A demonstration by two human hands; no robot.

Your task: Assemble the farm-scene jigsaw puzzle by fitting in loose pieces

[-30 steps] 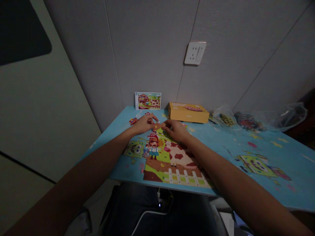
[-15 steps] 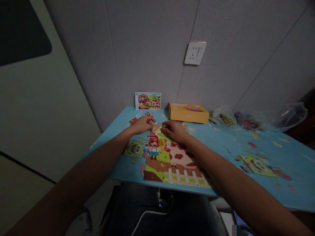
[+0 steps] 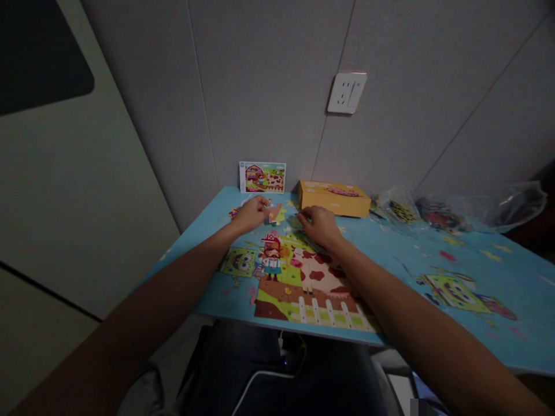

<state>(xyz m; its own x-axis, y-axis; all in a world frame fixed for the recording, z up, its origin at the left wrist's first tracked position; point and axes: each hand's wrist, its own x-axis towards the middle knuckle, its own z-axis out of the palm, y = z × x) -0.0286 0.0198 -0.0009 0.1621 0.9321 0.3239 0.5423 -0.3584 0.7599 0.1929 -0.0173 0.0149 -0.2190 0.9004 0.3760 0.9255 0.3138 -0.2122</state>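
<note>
My left hand (image 3: 252,214) pinches a brown and green jigsaw puzzle piece (image 3: 276,214) above the far side of the partly assembled puzzle (image 3: 277,292). The joined part shows a farmer, a spotted cow and a white fence. To the right of that piece is my right hand (image 3: 319,224), apart from it, with thumb and fingers closed together. Whatever they hold, if anything, is too dark and small to make out. Colourful loose pieces (image 3: 235,212) lie beyond my left wrist, partly covered by it.
A picture card (image 3: 262,177) of the farm scene leans on the wall. An orange box (image 3: 333,199) stands to its right, then clear plastic bags (image 3: 401,211) with pieces inside. The blue cartoon-printed table (image 3: 373,254) ends near my lap, where a white cable (image 3: 269,373) runs.
My hands have drawn apart. The brown and green piece has moved away from the assembled puzzle with my left hand, and my right hand has shifted right.
</note>
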